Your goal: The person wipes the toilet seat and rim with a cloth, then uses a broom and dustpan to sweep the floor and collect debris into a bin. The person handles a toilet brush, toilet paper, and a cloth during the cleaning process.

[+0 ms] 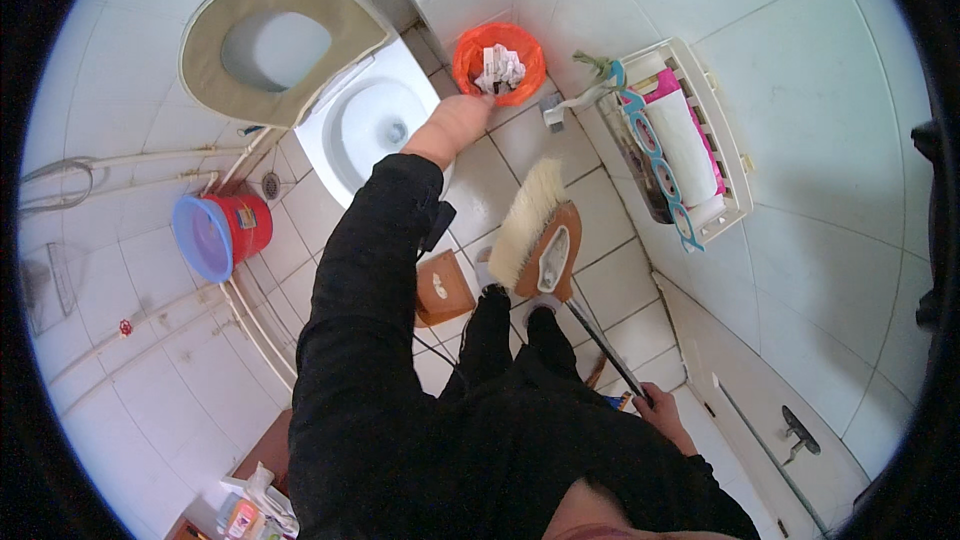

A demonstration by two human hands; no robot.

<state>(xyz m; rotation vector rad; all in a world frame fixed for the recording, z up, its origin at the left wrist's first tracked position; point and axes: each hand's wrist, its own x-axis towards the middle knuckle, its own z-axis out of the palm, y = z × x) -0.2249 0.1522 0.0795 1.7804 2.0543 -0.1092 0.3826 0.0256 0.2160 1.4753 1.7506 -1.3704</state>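
My left hand (469,118) reaches to the near rim of a waste bin (534,60) lined with an orange-red plastic bag. Crumpled white paper (499,71) lies in the bin. The fingertips meet the rim, but whether they grip it is not clear. My right hand (660,414) is closed around the metal handle of a broom (551,255). The broom's brown head, with pale bristles pointing up and left, is just ahead of my feet. Left of my feet, a brown dustpan (442,291) rests on the tiles.
A toilet (345,180) with its padded seat (202,52) raised stands at the left. Beside the pipes are a red bucket (255,229) and a blue basin (225,259). A wall basket (739,187) holds paper rolls on the right; a door (739,397) is at the lower right.
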